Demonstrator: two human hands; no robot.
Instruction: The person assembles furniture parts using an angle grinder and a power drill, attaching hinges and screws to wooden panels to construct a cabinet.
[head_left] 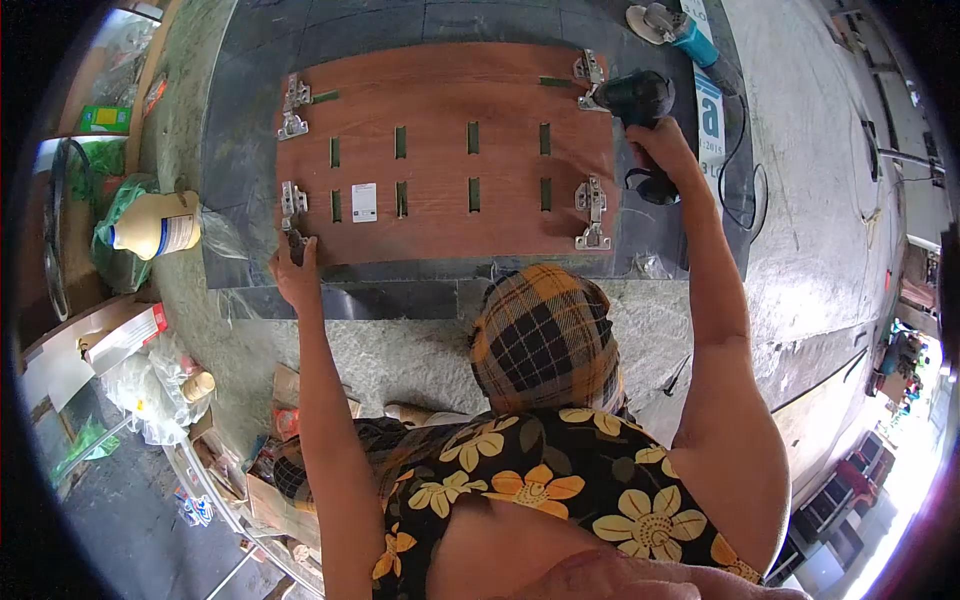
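A brown wood-grain panel with several slots lies flat in front of me. Metal hinges sit near its corners: upper left hinge, upper right hinge, lower right hinge and lower left hinge. My right hand is wrapped around the handle of a dark cordless drill. The drill's front end points left at the upper right hinge; whether its bit touches a screw cannot be made out. At the panel's lower left corner, the fingers of my left hand are closed on the end of the lower left hinge.
Under the panel is a dark work surface. A teal angle grinder lies at its upper right, with a black cable nearby. To the left stands a cream jug. Plastic bags and cardboard lie at lower left.
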